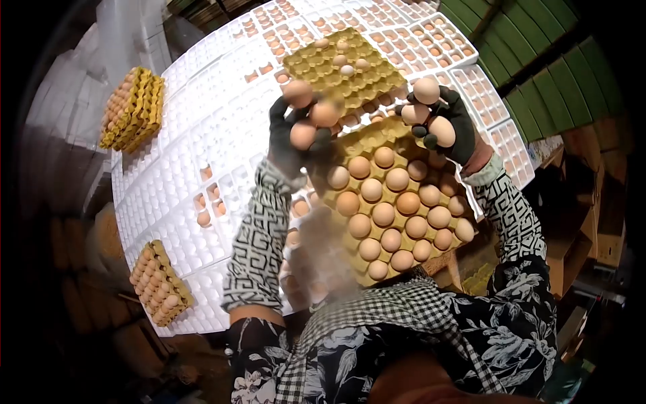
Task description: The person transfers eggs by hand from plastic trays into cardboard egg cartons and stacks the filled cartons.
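Three brown eggs (326, 113) are held in my left hand (286, 138), in a dark glove, above the white trays. My right hand (459, 131), also gloved, grips three paler eggs (426, 91) between its fingers. Below and between both hands lies a yellow egg tray (367, 139), its near part filled with several eggs and some empty cups at its far edge. Beyond it, another yellow tray (306, 65) carries several eggs and many empty cups. A blurred, see-through patch hides part of the area left of the near tray.
White moulded trays (168, 232) cover the table, many at the upper right filled with eggs. Stacked yellow trays with eggs (132, 111) stand at the left edge, and another stack (160, 283) at the lower left. Green crates (552, 94) are at the right.
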Demonstrator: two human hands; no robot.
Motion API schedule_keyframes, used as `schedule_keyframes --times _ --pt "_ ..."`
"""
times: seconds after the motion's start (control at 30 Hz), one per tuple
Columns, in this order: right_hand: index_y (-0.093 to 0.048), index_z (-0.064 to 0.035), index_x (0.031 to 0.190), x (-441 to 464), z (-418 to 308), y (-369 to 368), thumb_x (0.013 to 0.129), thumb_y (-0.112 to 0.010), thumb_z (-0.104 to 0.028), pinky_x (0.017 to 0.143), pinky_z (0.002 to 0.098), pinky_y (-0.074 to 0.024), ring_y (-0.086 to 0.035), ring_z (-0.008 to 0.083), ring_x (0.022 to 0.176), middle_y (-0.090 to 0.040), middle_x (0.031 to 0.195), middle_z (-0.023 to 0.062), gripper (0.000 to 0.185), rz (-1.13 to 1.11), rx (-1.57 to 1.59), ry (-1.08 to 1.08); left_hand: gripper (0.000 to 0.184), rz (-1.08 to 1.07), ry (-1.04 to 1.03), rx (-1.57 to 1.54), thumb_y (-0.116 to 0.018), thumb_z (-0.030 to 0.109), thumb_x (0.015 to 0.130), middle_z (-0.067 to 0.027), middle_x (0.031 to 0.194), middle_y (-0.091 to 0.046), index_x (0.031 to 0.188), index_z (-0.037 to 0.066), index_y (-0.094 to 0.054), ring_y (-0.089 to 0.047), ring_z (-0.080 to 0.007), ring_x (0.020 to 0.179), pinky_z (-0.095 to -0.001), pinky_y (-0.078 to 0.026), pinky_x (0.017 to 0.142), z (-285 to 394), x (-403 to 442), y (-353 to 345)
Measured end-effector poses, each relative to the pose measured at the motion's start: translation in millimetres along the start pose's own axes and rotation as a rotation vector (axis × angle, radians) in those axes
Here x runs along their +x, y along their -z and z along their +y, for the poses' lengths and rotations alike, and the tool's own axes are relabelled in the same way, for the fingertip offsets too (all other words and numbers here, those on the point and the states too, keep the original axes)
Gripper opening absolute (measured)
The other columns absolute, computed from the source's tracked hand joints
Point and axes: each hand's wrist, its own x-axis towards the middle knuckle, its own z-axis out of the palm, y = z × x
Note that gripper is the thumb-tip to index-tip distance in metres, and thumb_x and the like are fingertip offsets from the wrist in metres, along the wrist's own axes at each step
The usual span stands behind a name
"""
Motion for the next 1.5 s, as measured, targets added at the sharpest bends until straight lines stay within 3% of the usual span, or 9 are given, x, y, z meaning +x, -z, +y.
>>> schedule_keyframes --times 0.1,0.23,0.3,0.33,0.43,0.73,1.0,1.2,1.5 --pt "-0.032 -0.0144 0.147 29.4 13.7 -18.3 0.088 -0.064 0.004 0.085 0.0337 -0.0544 -0.056 0.0235 0.117 -0.05 0.139 0.0115 0.07 -0.126 0.364 -0.269 0.062 -0.188 0.001 -0.351 -0.048 0.066 0.088 -0.0191 0.13 -0.058 0.122 0.016 -0.06 -0.056 -0.0211 0.07 -0.0297 -0.043 0.049 -10.7 -42.9 35.0" --pt "-0.041 -0.0114 0.143 65.4 20.1 -64.4 0.099 -0.054 -0.013 0.085 0.034 -0.0542 -0.059 0.0211 0.11 -0.052 0.135 0.0137 0.046 -0.26 -0.494 -0.131 0.057 -0.112 -0.141 -0.387 -0.052 0.057 0.091 -0.0162 0.118 -0.062 0.123 0.011 -0.061 -0.054 -0.02 0.069 -0.0292 -0.045 0.051 -12.6 -106.7 94.3" --pt "-0.051 -0.0024 0.135 109.8 26.4 -80.1 0.1 -0.053 -0.028 0.082 0.0314 -0.0538 -0.064 0.0203 0.091 -0.061 0.121 0.0139 0.043 -0.456 -1.117 0.33 0.052 0.424 -0.295 0.0 -0.054 0.049 0.093 -0.0115 0.107 -0.063 0.123 0.007 -0.062 -0.054 -0.0159 0.069 -0.0273 -0.045 0.051 -4.3 -129.8 111.3" --pt "-0.058 0.0004 0.127 127.3 18.3 -140.1 0.097 -0.058 -0.032 0.077 0.0292 -0.0525 -0.064 0.0193 0.088 -0.064 0.117 0.0129 0.045 0.013 -0.755 -0.459 0.049 0.683 -0.345 0.196 -0.055 0.045 0.094 -0.0092 0.101 -0.064 0.123 0.005 -0.062 -0.054 -0.0139 0.068 -0.0263 -0.045 0.052 -0.6 -138.1 118.1" --pt "-0.069 -0.0084 0.11 189.7 77.5 -120.7 0.089 -0.063 -0.043 0.077 0.0354 -0.0506 -0.064 0.0225 0.094 -0.065 0.107 0.0104 0.041 -0.354 -1.519 -0.245 0.04 0.927 -0.462 1.034 -0.071 0.033 0.086 -0.0068 0.089 -0.064 0.114 0.006 -0.068 -0.059 -0.0188 0.081 -0.0333 -0.049 0.066 7.3 -138.3 147.3" --pt "-0.067 -0.018 0.115 246.8 188.5 -132.7 0.089 -0.06 -0.046 0.087 0.0418 -0.0514 -0.064 0.0303 0.103 -0.063 0.112 0.0151 0.039 -0.499 -2.168 -0.178 0.049 0.811 -0.07 1.93 -0.072 0.045 0.078 -0.0142 0.106 -0.068 0.115 0.013 -0.065 -0.065 -0.028 0.104 -0.0389 -0.052 0.09 65.3 -48.3 169.7" --pt "-0.056 -0.022 0.132 309.0 245.1 -115.3 0.092 -0.06 -0.019 0.083 0.0393 -0.0523 -0.065 0.0279 0.098 -0.059 0.118 0.0066 0.041 -0.843 -1.811 0.217 0.031 0.803 -0.869 0.34 -0.073 0.006 0.086 -0.0033 0.087 -0.065 0.114 -0.001 -0.064 -0.058 -0.0115 0.073 -0.023 -0.05 0.066 106.2 -32.7 201.3" --pt "-0.056 -0.0135 0.131 292.0 249.5 -86.8 0.092 -0.062 -0.03 0.091 0.0479 -0.0493 -0.058 0.0354 0.112 -0.057 0.125 0.0117 0.043 -0.571 -1.869 0.567 0.042 0.84 -0.508 2.209 -0.061 0.026 0.092 -0.0125 0.142 -0.05 0.133 0.016 -0.056 -0.047 -0.0328 0.132 -0.0463 -0.036 0.11 79.2 11.6 253.6" --pt "-0.062 -0.0105 0.128 155.6 -82.3 -55.5 0.089 -0.07 -0.022 0.082 0.0371 -0.0552 -0.067 0.0195 0.094 -0.069 0.107 0.0115 0.042 -0.165 -1.242 -0.384 0.037 0.614 -0.737 1.253 -0.067 0.01 0.09 -0.0171 0.12 -0.063 0.125 0.001 -0.061 -0.059 -0.0289 0.114 -0.037 -0.044 0.102 51.9 -48.9 155.4"
